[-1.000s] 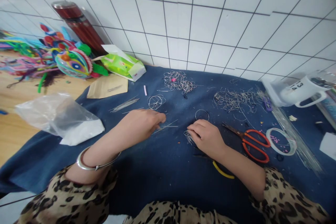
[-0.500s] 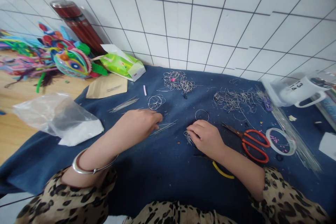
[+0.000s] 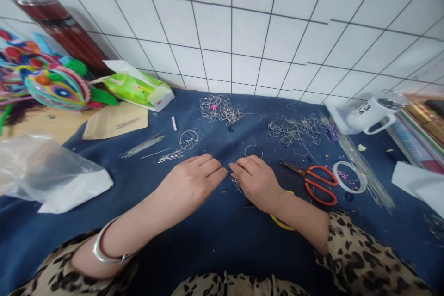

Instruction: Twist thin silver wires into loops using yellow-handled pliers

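Note:
My left hand (image 3: 197,178) is closed in a pinch above the dark blue cloth, its fingertips almost meeting those of my right hand. Whatever it pinches is hidden by the fingers. My right hand (image 3: 258,182) is also closed, with a small looped bunch of thin wire (image 3: 236,183) showing under its fingertips. Just behind it lies a wire ring (image 3: 253,151). Beyond my left hand are a round wire frame (image 3: 190,138) and short cut wires (image 3: 171,155). Yellow-handled pliers (image 3: 282,223) lie partly under my right forearm.
Orange-handled scissors (image 3: 317,182), a white ring (image 3: 360,178) with pink bits and long straight wires (image 3: 371,173) lie right. Tangled wire (image 3: 222,110) sits at the back. A plastic bag (image 3: 52,171), green packet (image 3: 137,88), thermos (image 3: 65,32) and mug (image 3: 371,115) stand around.
My left hand has moved right, up to my right hand. Short wires that lay under its fingers are no longer visible there. The view has turned somewhat to the right.

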